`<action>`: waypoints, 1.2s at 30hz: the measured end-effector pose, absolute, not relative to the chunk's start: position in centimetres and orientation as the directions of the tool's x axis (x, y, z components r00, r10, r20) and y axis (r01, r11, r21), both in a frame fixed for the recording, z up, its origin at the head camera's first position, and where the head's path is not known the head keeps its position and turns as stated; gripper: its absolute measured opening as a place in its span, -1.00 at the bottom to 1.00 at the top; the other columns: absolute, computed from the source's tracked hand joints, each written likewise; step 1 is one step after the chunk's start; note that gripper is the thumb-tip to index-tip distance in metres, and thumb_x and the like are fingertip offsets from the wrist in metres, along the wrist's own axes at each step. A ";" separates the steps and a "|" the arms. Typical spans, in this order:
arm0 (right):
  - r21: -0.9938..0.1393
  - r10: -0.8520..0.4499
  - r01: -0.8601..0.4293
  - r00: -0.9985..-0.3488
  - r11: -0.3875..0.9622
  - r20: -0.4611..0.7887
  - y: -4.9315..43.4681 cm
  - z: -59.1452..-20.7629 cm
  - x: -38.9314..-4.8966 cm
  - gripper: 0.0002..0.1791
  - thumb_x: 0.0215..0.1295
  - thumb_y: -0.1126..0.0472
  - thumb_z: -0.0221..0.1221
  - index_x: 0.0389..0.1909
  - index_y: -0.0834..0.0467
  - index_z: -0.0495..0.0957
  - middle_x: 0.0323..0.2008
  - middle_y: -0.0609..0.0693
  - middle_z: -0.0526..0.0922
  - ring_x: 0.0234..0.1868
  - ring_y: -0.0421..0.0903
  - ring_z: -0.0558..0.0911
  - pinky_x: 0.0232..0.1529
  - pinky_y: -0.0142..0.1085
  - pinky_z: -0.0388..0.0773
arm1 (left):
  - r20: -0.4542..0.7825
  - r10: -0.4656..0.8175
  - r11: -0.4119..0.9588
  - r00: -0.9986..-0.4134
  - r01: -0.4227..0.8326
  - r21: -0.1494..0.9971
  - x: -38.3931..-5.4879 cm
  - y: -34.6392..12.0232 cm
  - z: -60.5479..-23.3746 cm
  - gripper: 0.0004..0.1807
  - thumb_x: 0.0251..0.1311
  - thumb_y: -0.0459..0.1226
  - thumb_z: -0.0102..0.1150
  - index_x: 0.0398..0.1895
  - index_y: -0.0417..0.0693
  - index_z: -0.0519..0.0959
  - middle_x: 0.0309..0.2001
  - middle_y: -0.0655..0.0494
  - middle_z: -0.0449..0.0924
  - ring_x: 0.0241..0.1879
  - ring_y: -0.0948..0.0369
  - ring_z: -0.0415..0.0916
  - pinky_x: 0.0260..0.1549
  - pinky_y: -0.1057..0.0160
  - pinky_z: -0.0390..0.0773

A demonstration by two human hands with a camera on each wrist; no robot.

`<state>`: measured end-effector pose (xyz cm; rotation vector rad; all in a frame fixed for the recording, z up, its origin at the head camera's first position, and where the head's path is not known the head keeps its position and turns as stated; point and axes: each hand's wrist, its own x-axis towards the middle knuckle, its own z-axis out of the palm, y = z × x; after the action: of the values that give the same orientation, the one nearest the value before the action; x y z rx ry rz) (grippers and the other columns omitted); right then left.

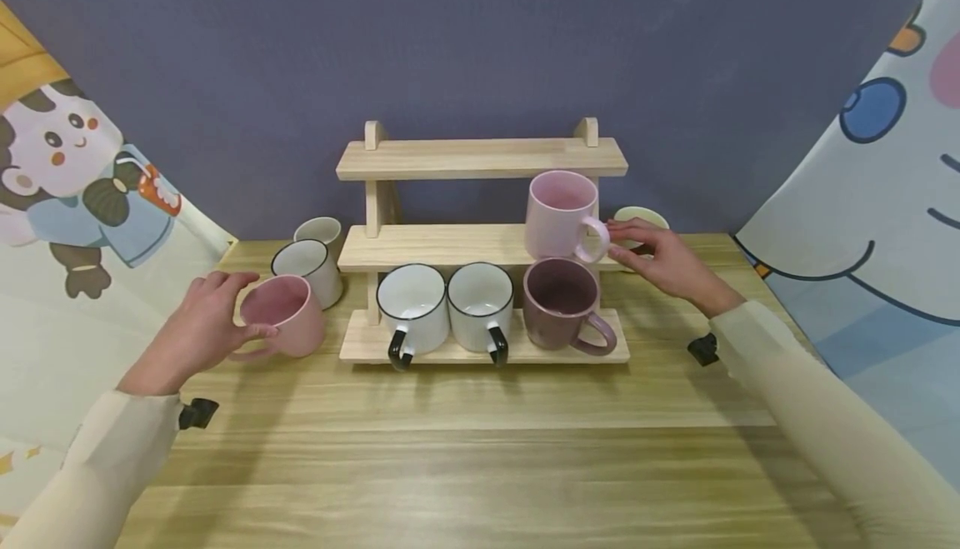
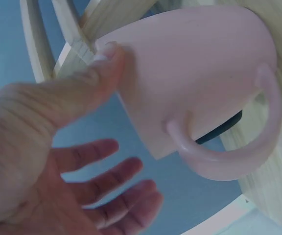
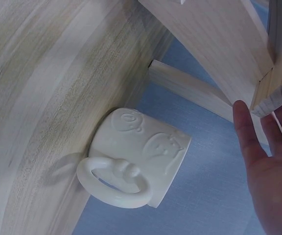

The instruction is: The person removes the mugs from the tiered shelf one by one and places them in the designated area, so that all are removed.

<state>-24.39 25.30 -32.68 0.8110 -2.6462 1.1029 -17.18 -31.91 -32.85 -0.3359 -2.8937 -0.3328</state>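
Observation:
A pink mug (image 1: 303, 328) stands on the table left of the rack, its handle towards me. My left hand (image 1: 206, 324) is beside it with the fingers spread; in the left wrist view the thumb (image 2: 109, 58) lies against the mug near its rim, while the other fingers stay apart from it. On the rack's middle shelf stands a pale pink mug (image 1: 551, 228), handle to the right. My right hand (image 1: 663, 262) reaches beside that handle, fingers extended. The right wrist view shows its fingers by the shelf end, above a cream mug (image 3: 141, 149) with raised figures.
On the wooden rack's (image 1: 442, 245) bottom shelf stand two white mugs, one left (image 1: 412, 307) and one centre (image 1: 480, 307), and a dark mauve mug (image 1: 558, 307). A black-rimmed white mug (image 1: 318, 278) and a pale cup (image 1: 322, 231) stand behind the pink mug. A wall rises behind.

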 end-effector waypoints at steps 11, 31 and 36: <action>-0.600 -0.428 -0.550 -0.834 0.582 0.349 25.4 -32.7 -24.4 -0.69 0.29 0.39 0.15 0.04 0.35 0.54 0.13 0.23 0.47 0.14 0.09 0.42 -0.19 -0.56 0.41 | 0.304 0.296 0.900 -0.906 0.370 0.228 -18.0 -29.5 -31.5 -0.34 -0.03 -0.20 0.43 0.05 -0.44 0.40 -0.07 -0.36 0.42 -0.02 -0.25 0.26 -0.07 -0.20 0.25; -0.628 -0.423 -0.550 -0.832 0.551 0.358 26.5 -34.7 -26.1 -0.68 0.31 0.32 0.15 0.07 0.29 0.54 0.15 0.16 0.47 0.12 0.03 0.43 -0.19 -0.54 0.46 | 0.289 0.397 0.860 -0.871 0.463 0.215 -22.6 -24.0 -31.3 -0.62 0.33 -0.22 0.07 -0.01 -0.43 0.46 0.00 -0.32 0.39 0.07 -0.20 0.25 0.11 -0.12 0.20; -0.620 -0.422 -0.548 -0.834 0.562 0.356 25.5 -33.1 -24.7 -0.69 0.30 0.39 0.14 0.05 0.38 0.53 0.13 0.25 0.46 0.09 0.12 0.44 -0.21 -0.54 0.45 | 0.265 0.373 0.874 -0.889 0.432 0.221 -23.3 -23.1 -31.3 -0.62 0.37 -0.22 0.00 0.01 -0.41 0.46 0.02 -0.31 0.38 0.10 -0.18 0.26 0.13 -0.12 0.22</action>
<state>-24.70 25.48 -33.08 0.8230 -2.6255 1.1295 -23.30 -23.10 -31.26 -0.6156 -2.8312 -0.4072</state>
